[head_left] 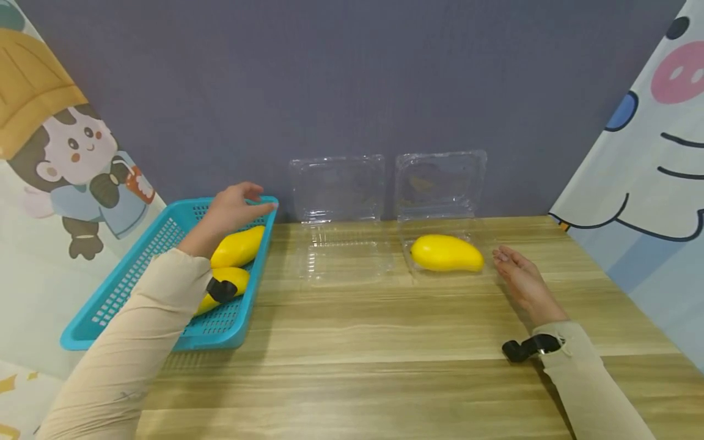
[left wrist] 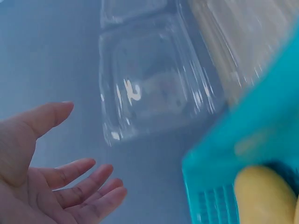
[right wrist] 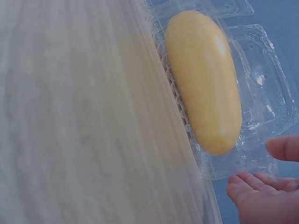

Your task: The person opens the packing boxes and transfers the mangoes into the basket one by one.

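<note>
Above the far end of the blue basket (head_left: 250,311), my left hand (head_left: 233,211) is held with nothing between its fingers; the left wrist view shows its thumb and fingers spread apart. Two yellow mangoes (head_left: 239,246) lie in the basket, partly hidden by my left arm. Another yellow mango (head_left: 447,253) lies in the base of the right clear plastic box (head_left: 440,183), whose lid stands raised. My right hand (head_left: 522,281) is just right of that box, its fingers extended and holding nothing. Whether the fingertips touch the box's edge, I cannot tell.
A second clear plastic box (head_left: 346,260), lid up, stands between the basket and the right box. Behind the wooden table (head_left: 385,366) rises a grey wall panel (head_left: 352,79). Printed cartoon sheets (head_left: 649,153) flank the table on both sides.
</note>
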`<state>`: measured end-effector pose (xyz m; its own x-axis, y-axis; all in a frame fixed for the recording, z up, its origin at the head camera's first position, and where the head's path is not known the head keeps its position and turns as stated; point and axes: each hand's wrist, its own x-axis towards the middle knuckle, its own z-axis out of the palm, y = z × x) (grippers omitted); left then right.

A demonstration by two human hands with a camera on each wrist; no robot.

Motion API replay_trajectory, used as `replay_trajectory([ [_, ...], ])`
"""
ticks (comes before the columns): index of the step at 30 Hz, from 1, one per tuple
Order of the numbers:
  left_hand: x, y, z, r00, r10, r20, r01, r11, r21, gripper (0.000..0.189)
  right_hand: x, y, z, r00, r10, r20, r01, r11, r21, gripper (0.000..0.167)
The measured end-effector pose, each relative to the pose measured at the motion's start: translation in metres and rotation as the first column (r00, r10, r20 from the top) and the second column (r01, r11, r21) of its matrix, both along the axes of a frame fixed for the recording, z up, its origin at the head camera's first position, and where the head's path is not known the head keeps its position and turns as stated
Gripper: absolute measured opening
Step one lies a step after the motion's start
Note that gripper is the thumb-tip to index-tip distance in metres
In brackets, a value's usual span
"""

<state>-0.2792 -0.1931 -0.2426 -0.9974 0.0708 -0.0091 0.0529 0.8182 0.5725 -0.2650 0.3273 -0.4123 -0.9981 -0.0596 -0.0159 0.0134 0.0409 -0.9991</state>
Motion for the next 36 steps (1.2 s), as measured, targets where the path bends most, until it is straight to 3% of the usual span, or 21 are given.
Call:
replay_trajectory([
  [13,-0.011,0.061,-0.002,0.992,-0.119,-0.049,0.122,0.990,0.074,0.065,0.000,0.001,0.002,1.000,0.002,0.026,-0.002,1.000,0.002,0.068],
  [22,-0.013,0.094,-0.014,0.978,-0.198,-0.064,0.202,0.978,0.060,0.062,0.001,-0.001,0.001,0.999,-0.020,0.035,0.020,1.000,-0.006,0.067],
  [36,-0.026,0.148,-0.035,0.959,-0.273,-0.071,0.280,0.954,0.111,0.058,0.000,-0.003,0.000,0.999,-0.028,0.024,0.028,1.000,-0.005,0.067],
])
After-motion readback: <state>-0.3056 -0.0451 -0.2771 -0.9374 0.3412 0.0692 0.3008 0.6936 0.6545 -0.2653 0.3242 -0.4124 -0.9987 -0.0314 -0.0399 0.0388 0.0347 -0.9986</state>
